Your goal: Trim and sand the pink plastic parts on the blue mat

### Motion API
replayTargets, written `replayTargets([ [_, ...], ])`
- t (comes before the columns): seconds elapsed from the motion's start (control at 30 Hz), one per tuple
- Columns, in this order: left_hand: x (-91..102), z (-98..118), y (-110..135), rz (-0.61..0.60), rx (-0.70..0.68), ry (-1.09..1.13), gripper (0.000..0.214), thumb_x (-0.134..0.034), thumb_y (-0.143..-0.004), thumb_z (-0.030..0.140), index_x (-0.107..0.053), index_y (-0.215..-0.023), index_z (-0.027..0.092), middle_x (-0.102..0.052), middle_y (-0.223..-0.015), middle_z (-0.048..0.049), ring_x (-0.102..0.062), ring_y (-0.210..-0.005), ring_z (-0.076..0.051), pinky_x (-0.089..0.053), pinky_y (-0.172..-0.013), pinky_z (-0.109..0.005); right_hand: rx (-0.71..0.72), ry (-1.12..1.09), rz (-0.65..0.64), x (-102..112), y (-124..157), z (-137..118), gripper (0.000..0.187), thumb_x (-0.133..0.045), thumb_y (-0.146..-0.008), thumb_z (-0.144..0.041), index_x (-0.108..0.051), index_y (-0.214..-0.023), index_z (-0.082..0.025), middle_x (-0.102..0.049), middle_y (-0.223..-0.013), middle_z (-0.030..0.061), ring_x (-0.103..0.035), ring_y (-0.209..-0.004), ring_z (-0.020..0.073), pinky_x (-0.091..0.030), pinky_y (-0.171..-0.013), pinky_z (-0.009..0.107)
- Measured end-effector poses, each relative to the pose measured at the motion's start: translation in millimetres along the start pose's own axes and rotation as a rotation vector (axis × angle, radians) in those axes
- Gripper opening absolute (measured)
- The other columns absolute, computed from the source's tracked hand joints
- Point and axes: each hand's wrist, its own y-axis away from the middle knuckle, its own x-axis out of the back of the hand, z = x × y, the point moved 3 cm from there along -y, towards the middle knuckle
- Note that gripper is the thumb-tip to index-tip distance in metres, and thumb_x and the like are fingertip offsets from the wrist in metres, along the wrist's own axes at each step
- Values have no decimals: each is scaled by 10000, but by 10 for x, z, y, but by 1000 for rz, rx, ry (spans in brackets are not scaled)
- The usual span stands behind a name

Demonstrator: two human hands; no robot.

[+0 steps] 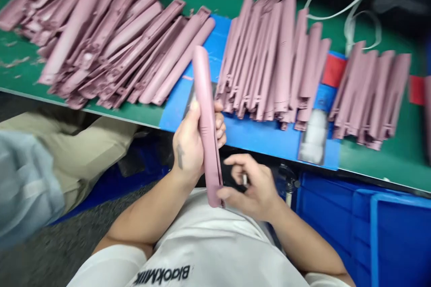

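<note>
The fingers of the left hand (192,143) are wrapped round the middle of a long pink shell (205,121), thumb on its near side and fingertips showing past its far edge, so the shell is firmly grasped and stands nearly upright above the lap. Its rounded tip points to 12 o'clock and its lower end to 6. At that lower end the thumb of the right hand (253,188) touches the shell. The other fingers are half curled and blurred around a small pale spot, and whether they grip anything cannot be told. Below both hands, at 6 o'clock, lies the person's white shirt (202,242) with dark lettering. Beyond the shell's tip a blue mat (249,136) covers part of the green table (370,161). On the mat, at 1 o'clock from the hands, stands a leaning row of pink shells (276,54), with a second row (370,89) at 2 o'clock and a whitish packet (314,136) between them at the mat's near edge. At 10 o'clock a loose heap of pink shells (111,31) lies on the table. A blue crate (397,233) sits at 4 o'clock, and another person's beige trouser leg (67,143) at 9 o'clock.
</note>
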Motion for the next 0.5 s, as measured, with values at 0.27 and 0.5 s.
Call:
replayTargets([
  [0.27, -322, -4, -123, -182, -445, -371, 400, -712, -1037, 526, -796, -1296, 234, -712, -999, -65, -677, -806, -167, -574, -690, -291, -126, -64, 277, 961, -155, -60, 238, -715, -969, -468, -623, -982, -248, -573, -670, -66, -505, -543, 117, -403, -521, 250],
  [0.5, -478, -116, -33, -510, -1136, -1168, 435, -739, -934, 97, -732, -1346, 237, -793, -1071, -76, -729, -985, -270, -553, -959, -438, -408, 521, 495, 1905, -725, 178, 284, -686, -999, -496, -618, -890, -243, -648, -710, -21, -589, -661, 180, -379, -635, 294],
])
